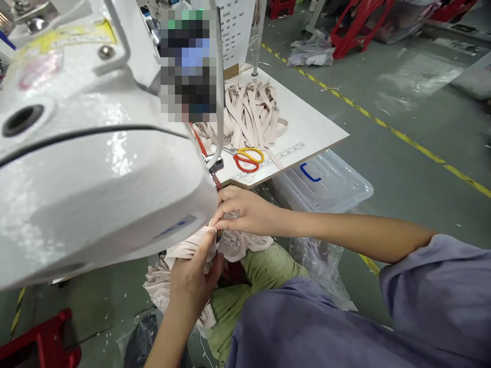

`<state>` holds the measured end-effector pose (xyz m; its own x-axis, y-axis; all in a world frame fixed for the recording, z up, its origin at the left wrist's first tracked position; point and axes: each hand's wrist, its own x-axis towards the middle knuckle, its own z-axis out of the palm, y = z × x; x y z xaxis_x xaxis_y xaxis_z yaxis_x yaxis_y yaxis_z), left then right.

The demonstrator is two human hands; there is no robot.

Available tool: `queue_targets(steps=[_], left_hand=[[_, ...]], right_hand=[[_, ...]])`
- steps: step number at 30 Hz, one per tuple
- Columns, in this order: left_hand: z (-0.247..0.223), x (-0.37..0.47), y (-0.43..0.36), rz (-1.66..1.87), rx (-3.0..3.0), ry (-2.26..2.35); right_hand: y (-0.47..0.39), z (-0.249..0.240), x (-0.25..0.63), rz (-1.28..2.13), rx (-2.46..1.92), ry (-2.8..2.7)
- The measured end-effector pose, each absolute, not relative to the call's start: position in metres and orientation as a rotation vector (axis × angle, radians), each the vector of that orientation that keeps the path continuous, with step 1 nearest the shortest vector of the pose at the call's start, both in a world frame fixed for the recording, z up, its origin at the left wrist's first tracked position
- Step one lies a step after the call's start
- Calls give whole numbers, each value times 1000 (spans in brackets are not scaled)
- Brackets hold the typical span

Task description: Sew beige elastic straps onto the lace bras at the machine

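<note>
A pale pink lace garment piece [190, 244] lies under the head of a white sewing machine [99, 189] and hangs down over my lap. My left hand [194, 276] is closed on its near side, thumb on top of the fabric. From the right, my right hand [245, 210] pinches the same fabric close to the machine, fingertips almost meeting my left thumb. The machine head hides the needle area. Past my right hand, scissors [247, 157] with yellow and red handles rest on the white table [307, 130].
A heap of beige fabric strips [249, 110] lies on the table. Beneath the table's edge stands a clear lidded box [326, 181] with a blue handle. Red stools [356, 28] and plastic bags [312, 48] are on the floor, and another red stool [46, 340] is at lower left.
</note>
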<state>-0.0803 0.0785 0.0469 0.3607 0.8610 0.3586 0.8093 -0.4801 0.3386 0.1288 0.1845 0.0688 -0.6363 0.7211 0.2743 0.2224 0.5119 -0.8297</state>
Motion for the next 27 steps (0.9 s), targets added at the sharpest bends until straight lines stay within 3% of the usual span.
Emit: queue_targets(steps=[7, 12, 15, 21, 23, 27], left_hand=[[56, -78, 73, 683, 2493, 1633], [61, -97, 77, 619, 2562, 1398], [62, -101, 81, 550, 2636, 1414], [65, -81, 74, 448, 2603, 1693], [65, -74, 69, 449, 2551, 1771], [63, -62, 65, 461, 2402, 1935]], right_hand=[[172, 40, 133, 440, -486, -2203], [173, 44, 135, 256, -493, -2294], [168, 48, 137, 412, -576, -2304], [166, 33, 131, 1564, -841, -1764], [175, 26, 118, 1558, -874, -1627], [197, 25, 92, 1183, -913, -1708]])
